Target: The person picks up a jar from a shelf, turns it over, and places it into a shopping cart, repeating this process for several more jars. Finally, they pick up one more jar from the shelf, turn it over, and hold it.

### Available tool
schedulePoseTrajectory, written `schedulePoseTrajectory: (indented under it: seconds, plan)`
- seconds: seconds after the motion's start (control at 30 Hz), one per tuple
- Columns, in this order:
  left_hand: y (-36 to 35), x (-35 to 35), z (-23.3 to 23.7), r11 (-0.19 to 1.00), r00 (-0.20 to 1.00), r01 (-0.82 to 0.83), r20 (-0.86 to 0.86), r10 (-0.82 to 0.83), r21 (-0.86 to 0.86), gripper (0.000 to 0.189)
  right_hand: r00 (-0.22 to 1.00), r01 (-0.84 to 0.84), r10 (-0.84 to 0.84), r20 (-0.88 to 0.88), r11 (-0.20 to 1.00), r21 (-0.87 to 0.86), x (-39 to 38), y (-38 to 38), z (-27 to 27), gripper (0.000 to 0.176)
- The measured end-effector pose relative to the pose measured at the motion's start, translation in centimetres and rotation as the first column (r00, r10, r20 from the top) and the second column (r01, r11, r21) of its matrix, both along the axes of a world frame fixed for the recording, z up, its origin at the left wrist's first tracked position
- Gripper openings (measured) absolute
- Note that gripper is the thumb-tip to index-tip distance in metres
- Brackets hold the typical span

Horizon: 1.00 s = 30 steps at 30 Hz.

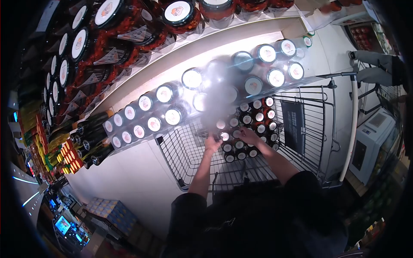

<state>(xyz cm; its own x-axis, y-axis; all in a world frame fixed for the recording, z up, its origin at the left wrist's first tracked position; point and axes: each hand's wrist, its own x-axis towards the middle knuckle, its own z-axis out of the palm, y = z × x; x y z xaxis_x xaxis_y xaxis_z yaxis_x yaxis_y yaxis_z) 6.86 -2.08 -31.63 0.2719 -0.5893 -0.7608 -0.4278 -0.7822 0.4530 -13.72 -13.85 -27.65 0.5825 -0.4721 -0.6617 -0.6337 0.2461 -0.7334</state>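
Left hand (pixel 212 143): fingers bent, at the edge of a white-lidded jar (pixel 224 136) just left of the frame's lower centre; a firm grasp cannot be confirmed, the contact being small and partly hidden. Right hand (pixel 249 136): fingers bent and lowered over the lids immediately to the right; whether they grasp a jar or are released cannot be told. Both forearms reach up from the lower frame, out of dark short sleeves (pixel 186 208).

The jar at the left fingers sits among packed jars (pixel 246 119), lids up, in rows inside a wire cart (pixel 194 148) at centre right. A dark panel (pixel 294 127) is fixed to the cart's right-hand end; a pale handle (pixel 349 129) stands beyond it.

Above the cart, a lower shelf carries two rows of lidded jars (pixel 164 93) behind a clear guard; glare blurs its middle. Larger jars of red contents (pixel 183 17) fill the upper left and top. Dark bottles (pixel 92 148) lie at the left.

Lower left: stacked cartons (pixel 111 213) and a lit screen (pixel 63 224). Upper right: another person's grey-trousered legs (pixel 374 69). A white box (pixel 372 139) lies below them.
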Motion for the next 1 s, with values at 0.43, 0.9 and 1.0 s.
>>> schedulePoseTrajectory:
  seconds: [0.43, 0.9, 1.0]
  plan:
    - [10.3, 1.3, 1.2, 0.998, 0.997, -0.023, -0.072, 0.019, -0.052, 0.051, 0.889, 0.228, -0.259, -0.376, 0.965, -0.127, -14.5, 3.5, -2.2, 0.039]
    - [10.5, -3.7, 8.2, 0.975, 0.987, 0.131, -0.073, -0.146, -0.182, 0.051, 0.976, 0.211, -0.214, -0.024, 0.973, -0.099, -13.9, 13.6, -3.0, 0.031]
    - [8.9, -3.7, 10.0, 0.973, 0.981, 0.153, -0.094, -0.172, -0.175, 0.053, 0.983, 0.158, -0.152, -0.102, 0.986, 0.052, -13.9, 13.4, -3.4, 0.031]
